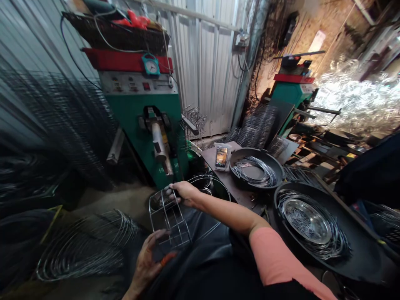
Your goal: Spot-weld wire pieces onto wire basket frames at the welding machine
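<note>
My right hand (pixel 185 193) is closed on the far edge of a wire rack (pixel 175 221), a small grid of bright metal rods with rounded corners. A large thin wire hoop (pixel 229 192) curves out to its right; whether it is joined to the rack I cannot tell. My left hand (pixel 151 260) is at the rack's near left corner, fingers and thumb apart, with an orange covering on one digit. Its fingertips are close to the rods, and contact is unclear. Ahead stands a green welding machine (pixel 125 112) with a thick metal electrode arm (pixel 160 146).
At right, a round black pan (pixel 278 160) holds wire rings; a larger black tray (pixel 362 250) holds wires and a metal bowl (pixel 325 227) of short rods. A phone (pixel 221 157) stands on the table. Bent wire frames (pixel 84 250) lie at left. Another green machine (pixel 284 98) stands behind.
</note>
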Tool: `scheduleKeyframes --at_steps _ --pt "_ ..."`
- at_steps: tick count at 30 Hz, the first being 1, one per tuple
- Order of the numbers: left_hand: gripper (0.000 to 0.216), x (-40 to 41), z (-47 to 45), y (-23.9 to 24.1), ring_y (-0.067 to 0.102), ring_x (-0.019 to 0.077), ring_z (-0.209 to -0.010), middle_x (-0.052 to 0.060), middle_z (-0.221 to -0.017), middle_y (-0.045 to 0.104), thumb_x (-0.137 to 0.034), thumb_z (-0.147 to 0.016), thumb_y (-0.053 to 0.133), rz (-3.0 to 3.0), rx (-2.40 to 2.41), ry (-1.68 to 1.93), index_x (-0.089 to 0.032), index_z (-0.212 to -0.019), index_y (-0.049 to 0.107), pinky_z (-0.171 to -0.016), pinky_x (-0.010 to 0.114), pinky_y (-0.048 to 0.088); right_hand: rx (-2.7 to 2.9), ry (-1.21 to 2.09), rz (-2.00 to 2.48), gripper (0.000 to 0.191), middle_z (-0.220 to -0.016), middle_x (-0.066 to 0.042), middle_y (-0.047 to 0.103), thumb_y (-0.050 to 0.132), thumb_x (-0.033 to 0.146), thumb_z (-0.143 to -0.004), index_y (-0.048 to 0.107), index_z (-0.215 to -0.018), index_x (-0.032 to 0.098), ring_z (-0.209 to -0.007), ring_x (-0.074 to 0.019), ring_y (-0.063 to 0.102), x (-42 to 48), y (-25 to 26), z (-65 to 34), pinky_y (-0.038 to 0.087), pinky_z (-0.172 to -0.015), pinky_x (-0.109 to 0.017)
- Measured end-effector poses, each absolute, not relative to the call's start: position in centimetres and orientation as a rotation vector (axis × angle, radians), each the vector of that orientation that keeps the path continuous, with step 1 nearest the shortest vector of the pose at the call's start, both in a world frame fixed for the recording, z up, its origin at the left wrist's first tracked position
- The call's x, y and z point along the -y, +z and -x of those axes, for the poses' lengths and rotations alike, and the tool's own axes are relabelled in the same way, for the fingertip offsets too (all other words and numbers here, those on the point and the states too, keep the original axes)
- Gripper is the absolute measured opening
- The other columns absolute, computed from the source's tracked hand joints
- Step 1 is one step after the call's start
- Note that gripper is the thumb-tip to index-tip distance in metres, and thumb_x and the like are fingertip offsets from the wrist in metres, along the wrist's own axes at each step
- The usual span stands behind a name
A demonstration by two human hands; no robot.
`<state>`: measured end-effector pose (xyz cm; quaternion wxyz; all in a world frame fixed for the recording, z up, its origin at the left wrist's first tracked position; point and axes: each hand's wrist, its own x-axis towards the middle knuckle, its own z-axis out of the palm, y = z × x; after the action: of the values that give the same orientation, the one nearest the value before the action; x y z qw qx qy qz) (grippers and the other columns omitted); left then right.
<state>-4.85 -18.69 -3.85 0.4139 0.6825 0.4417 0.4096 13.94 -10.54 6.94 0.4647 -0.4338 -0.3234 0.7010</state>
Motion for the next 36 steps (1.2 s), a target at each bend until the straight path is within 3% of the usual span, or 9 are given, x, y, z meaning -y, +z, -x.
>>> scheduleKeyframes --at_steps 3,7,12,18,21,24,30,33,36 --pt "0.067 18.4 5.1 -4.5 0.061 0.0219 -0.081 0.0 -0.077 0.063 -0.028 -0.05 0.08 -1.538 -1.083 0.956 -0.027 -0.112 0.055 -0.083 0.037 0.045 0.848 1.756 1.127 0.023 -0.056 0.001 0.05 0.047 0.027 -0.088 0.054 -0.074 0.01 -0.041 -0.0044 0.041 9.3 7.0 -14.3 0.028 -0.033 -0.012" --pt "0.067 18.7 5.1 -4.1 0.058 0.0148 -0.075 -0.005 -0.069 0.053 -0.024 -0.055 0.077 -1.195 -1.011 1.142 -0.03 -0.117 0.052 -0.08 0.031 0.046 1.25 1.695 1.343 0.026 -0.056 0.0 0.055 0.052 0.032 -0.084 0.059 -0.07 0.011 -0.047 -0.0076 0.048 7.5 7.3 -18.0 0.039 -0.042 -0.017" --pt "0.066 18.7 5.4 -3.1 0.052 0.0104 -0.062 -0.005 -0.069 0.051 -0.025 -0.056 0.077 -1.027 -1.044 1.234 -0.031 -0.118 0.053 -0.069 0.026 0.048 1.592 0.94 1.685 0.005 -0.062 0.001 0.06 0.06 0.009 -0.071 0.063 -0.069 0.013 -0.056 -0.0083 0.052 6.2 5.9 -28.5 0.043 -0.057 -0.02" --pt "0.061 18.3 5.5 -2.9 0.055 0.0102 -0.061 -0.006 -0.07 0.052 -0.026 -0.062 0.073 -1.017 -1.049 1.281 -0.03 -0.119 0.052 -0.068 0.025 0.048 1.928 0.916 1.846 0.031 -0.076 -0.002 0.066 0.061 -0.002 -0.06 0.066 -0.085 0.014 -0.07 -0.0149 0.059 10.5 -0.1 -34.8 0.047 -0.07 -0.027" --pt "0.057 17.9 5.4 -2.7 0.055 0.0104 -0.06 -0.005 -0.07 0.052 -0.028 -0.059 0.075 -0.997 -1.1 1.258 -0.027 -0.113 0.056 -0.066 0.025 0.048 2.113 0.924 1.718 0.038 -0.091 -0.004 0.065 0.062 0.001 -0.062 0.065 -0.096 0.017 -0.085 -0.0167 0.059 12.7 -2.8 -34.1 0.046 -0.08 -0.029" --pt "0.053 17.5 5.4 -2.4 0.056 0.0114 -0.059 -0.004 -0.07 0.053 -0.032 -0.057 0.077 -0.931 -1.155 1.25 -0.023 -0.106 0.06 -0.063 0.024 0.047 2.214 0.829 1.604 0.032 -0.098 -0.006 0.063 0.062 0.007 -0.069 0.065 -0.099 0.017 -0.092 -0.0162 0.057 13.6 -4.7 -33.0 0.043 -0.085 -0.029" --pt "0.057 17.2 6.0 -2.6 0.056 0.0106 -0.059 -0.004 -0.068 0.056 -0.035 -0.051 0.08 -0.853 -1.202 1.241 -0.022 -0.103 0.062 -0.062 0.021 0.046 2.42 0.326 1.461 0.016 -0.106 -0.01 0.059 0.059 0.021 -0.077 0.067 -0.091 0.02 -0.101 -0.0206 0.052 14.1 -5.2 -31.4 0.041 -0.085 -0.035" --pt "0.058 17.3 7.1 -4.1 0.056 0.0118 -0.063 -0.003 -0.068 0.056 -0.037 -0.05 0.08 -0.826 -1.152 1.22 -0.024 -0.104 0.062 -0.064 0.022 0.046 2.503 0.17 1.253 0.017 -0.107 -0.011 0.06 0.053 0.028 -0.082 0.066 -0.091 0.021 -0.105 -0.022 0.049 15.2 -4.0 -29.9 0.036 -0.088 -0.039" --pt "0.058 17.5 8.1 -6.0 0.054 0.0111 -0.062 -0.001 -0.072 0.059 -0.034 -0.049 0.081 -0.831 -1.145 1.131 -0.023 -0.103 0.062 -0.061 0.021 0.045 2.617 0.189 1.129 0.02 -0.096 -0.008 0.064 0.047 0.029 -0.086 0.065 -0.091 0.022 -0.095 -0.0186 0.053 16.6 -2.8 -27.7 0.036 -0.088 -0.035"
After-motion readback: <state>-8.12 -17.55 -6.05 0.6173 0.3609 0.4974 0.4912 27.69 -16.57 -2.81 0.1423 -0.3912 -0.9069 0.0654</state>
